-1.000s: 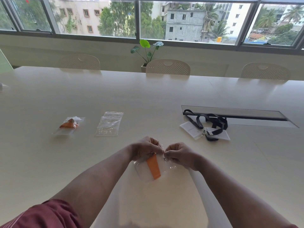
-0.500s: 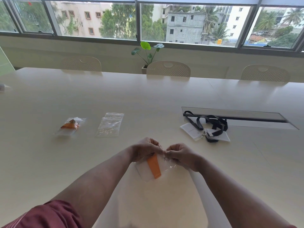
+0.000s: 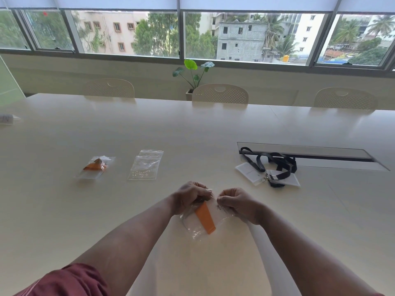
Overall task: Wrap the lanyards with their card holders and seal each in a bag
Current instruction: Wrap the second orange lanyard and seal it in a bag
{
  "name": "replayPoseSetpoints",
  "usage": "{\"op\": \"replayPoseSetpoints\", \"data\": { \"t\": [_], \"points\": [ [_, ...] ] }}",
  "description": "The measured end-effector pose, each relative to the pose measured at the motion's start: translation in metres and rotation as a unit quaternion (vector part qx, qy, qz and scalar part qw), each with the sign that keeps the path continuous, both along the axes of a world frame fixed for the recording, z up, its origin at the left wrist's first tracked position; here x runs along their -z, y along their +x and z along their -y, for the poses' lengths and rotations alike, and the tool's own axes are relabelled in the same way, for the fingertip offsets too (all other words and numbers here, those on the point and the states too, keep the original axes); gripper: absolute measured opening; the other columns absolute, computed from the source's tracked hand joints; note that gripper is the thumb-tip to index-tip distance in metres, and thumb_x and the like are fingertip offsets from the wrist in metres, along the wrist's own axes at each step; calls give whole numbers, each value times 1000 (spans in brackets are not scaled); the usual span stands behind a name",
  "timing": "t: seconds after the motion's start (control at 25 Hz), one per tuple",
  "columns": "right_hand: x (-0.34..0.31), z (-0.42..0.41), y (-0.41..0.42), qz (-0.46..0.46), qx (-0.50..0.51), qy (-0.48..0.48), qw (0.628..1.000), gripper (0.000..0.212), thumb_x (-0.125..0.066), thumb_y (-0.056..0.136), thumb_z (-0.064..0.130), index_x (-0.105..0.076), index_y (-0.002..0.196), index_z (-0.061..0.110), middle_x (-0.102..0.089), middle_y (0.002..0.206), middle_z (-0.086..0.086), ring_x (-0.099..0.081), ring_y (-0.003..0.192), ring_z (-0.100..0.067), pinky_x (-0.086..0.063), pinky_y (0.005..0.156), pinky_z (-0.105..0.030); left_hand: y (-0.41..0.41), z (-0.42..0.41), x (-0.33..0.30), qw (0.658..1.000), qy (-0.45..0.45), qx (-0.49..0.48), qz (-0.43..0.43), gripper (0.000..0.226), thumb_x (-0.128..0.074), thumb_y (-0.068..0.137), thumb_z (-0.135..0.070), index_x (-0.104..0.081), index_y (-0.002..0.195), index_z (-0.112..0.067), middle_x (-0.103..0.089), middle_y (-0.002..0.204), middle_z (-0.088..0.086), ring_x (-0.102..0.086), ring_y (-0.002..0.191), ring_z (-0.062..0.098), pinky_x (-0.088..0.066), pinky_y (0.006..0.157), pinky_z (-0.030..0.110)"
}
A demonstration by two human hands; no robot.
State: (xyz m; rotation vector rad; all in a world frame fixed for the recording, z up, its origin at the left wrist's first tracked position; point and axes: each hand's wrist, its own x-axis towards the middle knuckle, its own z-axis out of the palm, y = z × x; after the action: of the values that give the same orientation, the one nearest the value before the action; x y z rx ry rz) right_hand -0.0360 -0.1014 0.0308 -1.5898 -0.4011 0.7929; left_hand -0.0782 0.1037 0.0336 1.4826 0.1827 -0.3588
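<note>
- The person's left hand [image 3: 189, 198] and right hand [image 3: 236, 202] meet just above the near middle of the pale desk [image 3: 192, 129], holding a clear plastic bag [image 3: 201, 223] by its top edge.
- The left hand's fingers [image 3: 203, 190] are curled tight and pinch the bag's mouth at its left end; the right hand's fingers [image 3: 223, 199] are curled and pinch the same edge just beside them, with a short gap of plastic between the two hands.
- Inside the held bag an orange lanyard [image 3: 205, 217] shows as a flat strip slanting down to the right; its card holder cannot be made out.
- The bag's lower part rests on or hangs just over the desk; which cannot be told.
- Farther back on the left lies a sealed bag with an orange lanyard [image 3: 95, 167].
- Near it, to the right, lies a flat pile of empty clear bags [image 3: 146, 165].
- To the right, well apart from the hands, black lanyards [image 3: 277, 165] lie in a loose heap with white card holders [image 3: 249, 173], beside a long slot in the desk [image 3: 307, 153].
- A maroon sleeve [image 3: 68, 283] covers the left upper arm.
</note>
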Motion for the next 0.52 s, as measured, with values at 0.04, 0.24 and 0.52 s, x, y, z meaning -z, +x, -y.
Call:
{"op": "replayPoseSetpoints", "data": {
  "t": [0.04,0.24,0.52],
  "points": [
    [2,0,0,-3,4,7,1000,17,-65,96,6,-67,79,7,-57,58,0,-41,45,-6,-30,45,-18,0,0,1,1000,-1,-3,-2,26,-64,94,-7,-73,70,-10,-67,70,7,-60,57,14,-48,54,21],
    [12,3,0,-33,17,57,998,14,-79,80,23,-73,87,13,-57,72,-4,-46,61,-8,-37,60,-20,-4,3,9,997,19,-53,46,24,-59,101,-15,-66,80,-7,-55,67,8,-47,54,16,-39,51,26],
    [22,6,2,-26,121,158,980,19,-71,86,-6,-66,103,1,-56,74,-9,-46,53,-10,-39,49,-18,-10,4,4,990,7,-130,57,9,-52,68,-10,-56,76,-11,-56,62,7,-51,49,14,-40,47,22]
  ]
}}
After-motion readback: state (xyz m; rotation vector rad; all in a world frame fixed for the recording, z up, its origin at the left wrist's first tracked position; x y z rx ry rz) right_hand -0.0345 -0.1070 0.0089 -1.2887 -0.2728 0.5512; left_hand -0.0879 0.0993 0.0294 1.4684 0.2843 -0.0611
